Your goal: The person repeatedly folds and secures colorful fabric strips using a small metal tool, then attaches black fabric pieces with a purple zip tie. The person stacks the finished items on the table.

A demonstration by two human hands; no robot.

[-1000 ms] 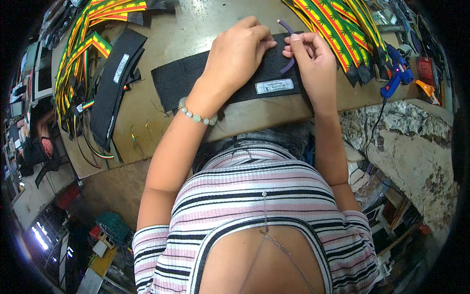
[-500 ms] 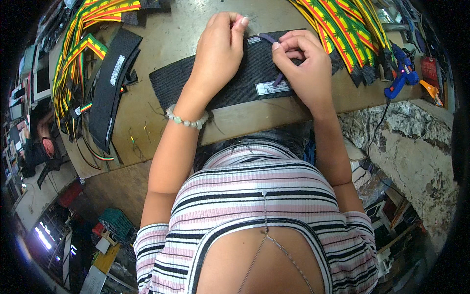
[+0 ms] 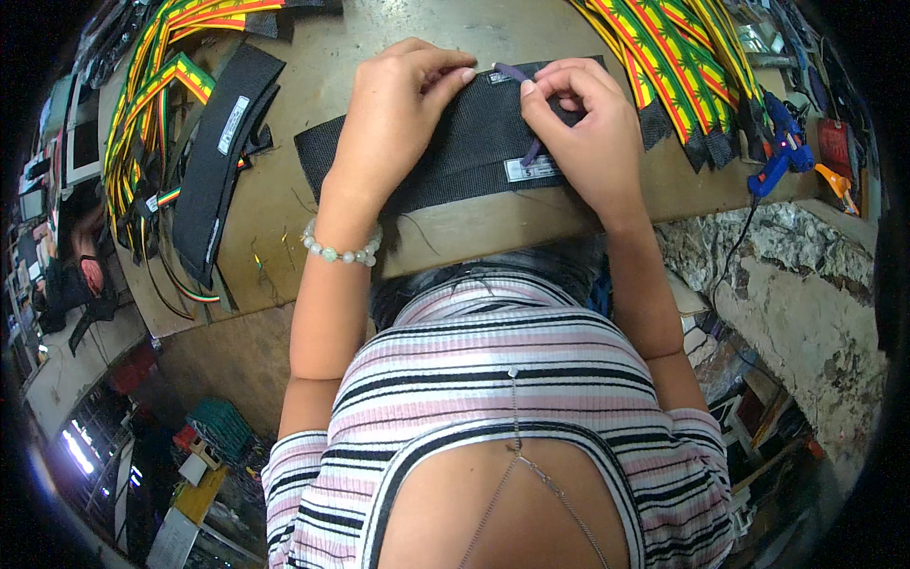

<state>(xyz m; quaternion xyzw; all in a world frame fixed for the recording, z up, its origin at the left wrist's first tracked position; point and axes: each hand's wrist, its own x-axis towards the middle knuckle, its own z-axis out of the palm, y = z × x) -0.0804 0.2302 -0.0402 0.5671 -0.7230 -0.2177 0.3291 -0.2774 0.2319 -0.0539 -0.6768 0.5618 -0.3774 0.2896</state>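
Note:
A black woven fabric band (image 3: 445,142) lies flat on the table in front of me, with a small white label (image 3: 533,169) near its front edge and another (image 3: 499,78) by its far edge. My left hand (image 3: 403,114) is over the band's left part, thumb and forefinger pinched at the far edge. What they pinch, if anything, is too small to see. In my right hand (image 3: 588,119), over the band's right end, is a slim purple tool (image 3: 512,72). Its pale tip points toward my left fingertips; the fingers hide its middle.
At left lie another black band (image 3: 223,161) and a bundle of yellow, green and red straps (image 3: 142,123). More patterned straps (image 3: 664,66) are piled at the far right. Beside them are a blue glue gun (image 3: 782,152) with a cord and an orange-handled tool (image 3: 836,185). Loose threads dot the table (image 3: 284,275).
My left hand has shifted a little to the left, and the fine thread seen at its fingertips no longer shows. My right hand keeps the purple tool in nearly the same spot.

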